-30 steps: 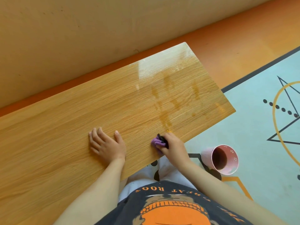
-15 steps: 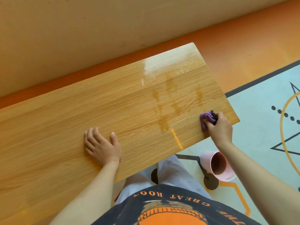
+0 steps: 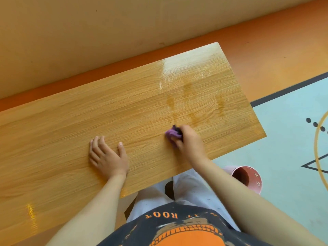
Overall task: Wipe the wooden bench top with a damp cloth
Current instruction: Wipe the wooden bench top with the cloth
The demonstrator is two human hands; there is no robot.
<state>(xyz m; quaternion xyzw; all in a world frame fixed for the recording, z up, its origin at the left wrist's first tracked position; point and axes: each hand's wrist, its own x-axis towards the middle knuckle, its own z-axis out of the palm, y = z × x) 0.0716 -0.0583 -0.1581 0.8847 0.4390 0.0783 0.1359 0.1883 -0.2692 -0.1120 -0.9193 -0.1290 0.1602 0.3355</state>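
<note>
The cloth (image 3: 172, 134) lies on the bench top (image 3: 71, 118), right of the left hand (image 3: 108, 157) (cup (image 3: 248, 178) on mat (image 3: 284, 148), farther right).

A long wooden bench top (image 3: 71, 121) in light oak grain runs diagonally from lower left to upper right. Its right end shines wet, marked with darker damp streaks. A small purple cloth (image 3: 171, 134), bunched into a wad, sits on the board just below those streaks, gripped by the right hand (image 3: 190, 143).
</note>
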